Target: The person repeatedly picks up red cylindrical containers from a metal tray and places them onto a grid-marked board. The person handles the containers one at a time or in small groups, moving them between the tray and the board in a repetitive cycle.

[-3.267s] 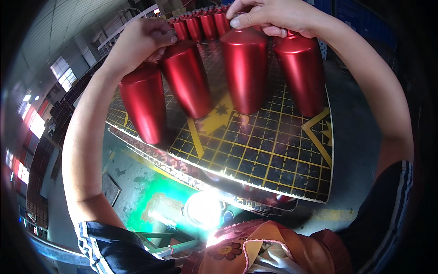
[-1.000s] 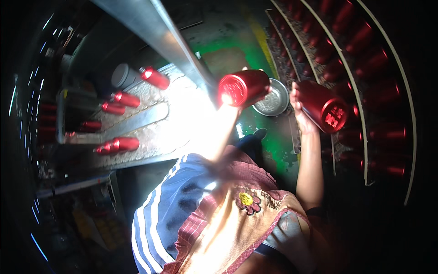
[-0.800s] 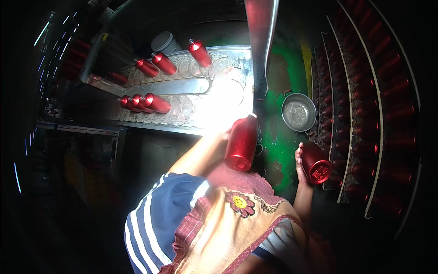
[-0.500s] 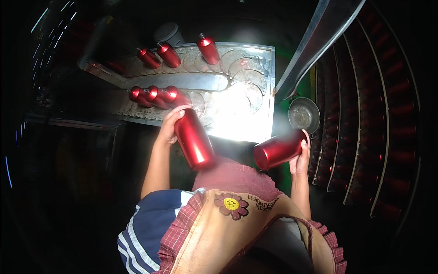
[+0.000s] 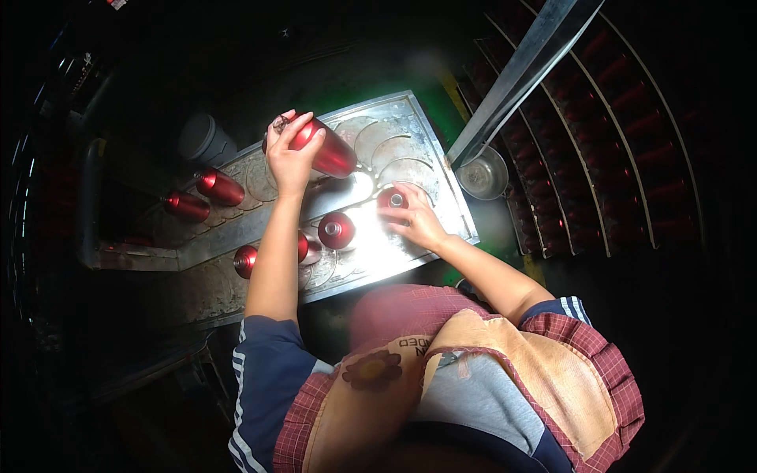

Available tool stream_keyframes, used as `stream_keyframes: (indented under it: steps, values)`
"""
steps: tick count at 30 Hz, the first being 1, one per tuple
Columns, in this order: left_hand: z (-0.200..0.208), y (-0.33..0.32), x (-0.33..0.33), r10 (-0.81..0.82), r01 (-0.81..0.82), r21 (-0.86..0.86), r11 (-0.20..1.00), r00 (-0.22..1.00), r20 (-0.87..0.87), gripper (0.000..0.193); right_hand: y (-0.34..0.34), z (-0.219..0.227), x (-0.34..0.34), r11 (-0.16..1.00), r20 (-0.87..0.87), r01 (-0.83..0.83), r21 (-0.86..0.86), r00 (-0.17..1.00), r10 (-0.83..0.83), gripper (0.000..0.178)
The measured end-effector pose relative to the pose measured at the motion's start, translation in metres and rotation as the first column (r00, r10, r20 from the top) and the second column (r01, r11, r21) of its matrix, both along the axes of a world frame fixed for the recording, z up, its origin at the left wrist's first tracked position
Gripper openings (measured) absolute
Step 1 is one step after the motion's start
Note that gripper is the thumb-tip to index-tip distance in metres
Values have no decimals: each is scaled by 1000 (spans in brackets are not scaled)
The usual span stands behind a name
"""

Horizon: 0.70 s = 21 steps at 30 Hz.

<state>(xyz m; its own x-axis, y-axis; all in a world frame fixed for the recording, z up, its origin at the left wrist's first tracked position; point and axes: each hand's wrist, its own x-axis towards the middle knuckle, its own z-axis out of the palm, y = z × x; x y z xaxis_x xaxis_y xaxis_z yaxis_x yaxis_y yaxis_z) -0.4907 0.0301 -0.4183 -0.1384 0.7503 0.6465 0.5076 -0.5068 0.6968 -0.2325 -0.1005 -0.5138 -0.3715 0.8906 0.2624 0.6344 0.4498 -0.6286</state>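
My left hand (image 5: 292, 154) reaches over the far side of a metal conveyor (image 5: 323, 193), its fingers curled round the neck end of a shiny red bottle (image 5: 334, 151). That bottle is tilted, its base toward the right. On the near side, my right hand (image 5: 420, 222) has its fingers round the shoulder of an upright red bottle (image 5: 389, 203); glare washes out its lower part. Left of it in the near lane stands another red bottle (image 5: 337, 230). Two more, a red bottle (image 5: 303, 247) and a red bottle (image 5: 246, 261), are partly hidden by my left forearm.
Farther left in the far lane are a red bottle (image 5: 221, 188) and another red bottle (image 5: 187, 206). A pale bucket (image 5: 205, 140) stands behind the conveyor. A slanting metal post (image 5: 520, 83) rises by its right end, near a round metal pan (image 5: 483, 173). Racks (image 5: 583, 158) of red bottles fill the right.
Both hands have moved forward from the near edge to over the conveyor. My left hand now grips a bottle at the far lane; my right has one upright in the near lane. The view has turned.
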Motion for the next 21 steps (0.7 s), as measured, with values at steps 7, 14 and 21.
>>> stream_keyframes:
  steps: [7,14,21]
  values:
    - [-123,112,21,55,-182,-339,923,934,-352,36,-33,21,67,981,-178,48,-190,981,-82,38]
    - [-52,82,0,248,-286,-123,950,934,-256,30,-177,44,257,732,-410,552,-400,607,-681,29]
    - [78,-71,246,-352,317,192,929,916,191,19,-229,147,452,710,-471,698,90,658,-587,29]
